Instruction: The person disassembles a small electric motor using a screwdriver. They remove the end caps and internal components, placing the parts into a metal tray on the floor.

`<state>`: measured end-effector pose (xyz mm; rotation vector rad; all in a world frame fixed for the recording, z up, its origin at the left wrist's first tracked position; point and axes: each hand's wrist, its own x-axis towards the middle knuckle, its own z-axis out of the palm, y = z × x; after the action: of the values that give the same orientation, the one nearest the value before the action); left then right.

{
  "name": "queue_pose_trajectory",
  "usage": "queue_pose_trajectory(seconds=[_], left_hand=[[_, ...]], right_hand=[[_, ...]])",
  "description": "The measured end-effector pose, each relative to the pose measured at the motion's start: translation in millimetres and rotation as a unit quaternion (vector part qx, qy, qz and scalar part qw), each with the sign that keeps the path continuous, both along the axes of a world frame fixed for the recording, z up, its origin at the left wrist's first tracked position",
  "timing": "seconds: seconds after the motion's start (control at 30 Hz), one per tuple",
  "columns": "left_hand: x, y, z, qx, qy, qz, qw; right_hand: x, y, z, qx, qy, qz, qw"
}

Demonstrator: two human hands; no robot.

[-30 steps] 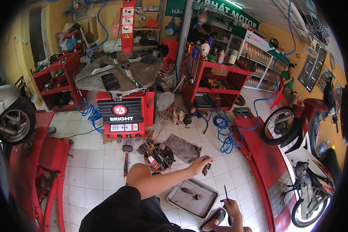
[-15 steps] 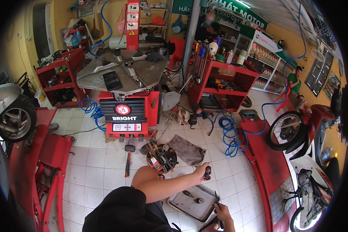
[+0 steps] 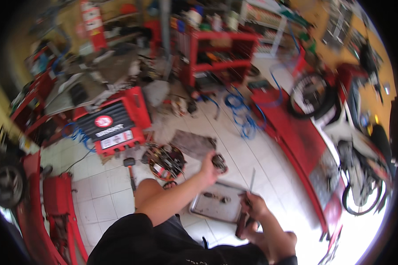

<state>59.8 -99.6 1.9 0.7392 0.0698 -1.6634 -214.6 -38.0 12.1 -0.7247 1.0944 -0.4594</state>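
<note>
1. Step in hand, as I judge it: small-part work over a metal tray on the tiled floor. The part is lifted clear of the tray, and a tool is brought up beside it.

2. Left hand: arm stretched forward, fingers clenched around a small dark metal part, held up above the tray's far edge. The part is near the tool tip but apart from it.

3. Right hand: fingers wrapped round the handle of a thin screwdriver-like tool, shaft pointing up and a little forward. The hand hovers over the tray's right rim.

4. The part: compact, blackish, with lighter metal glints; roughly round or blocky. Motion blur hides finer detail, so I cannot tell its exact kind.

5. The tray: shallow, grey, rectangular, with a few small dark bits lying loose inside.

6. Next move, by my reading, calls for steadying the part in the left grip and lining the tool tip up with it. Both are held in the air, so a slip could drop the part into the tray or onto the tiles.

7. Around: a round wired assembly lies just beyond the knee, with a grey rag beside it. A red-and-black machine case stands farther off, and a blue coiled hose lies near the red ramp.
</note>
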Motion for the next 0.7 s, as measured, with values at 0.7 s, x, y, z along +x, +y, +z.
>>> queue_pose_trajectory(seconds=[0.7], left_hand=[[-60, 24, 9, -0.166, -0.114, -0.158, 0.967]], right_hand=[[14, 52, 24, 0.098, -0.178, 0.086, 0.975]])
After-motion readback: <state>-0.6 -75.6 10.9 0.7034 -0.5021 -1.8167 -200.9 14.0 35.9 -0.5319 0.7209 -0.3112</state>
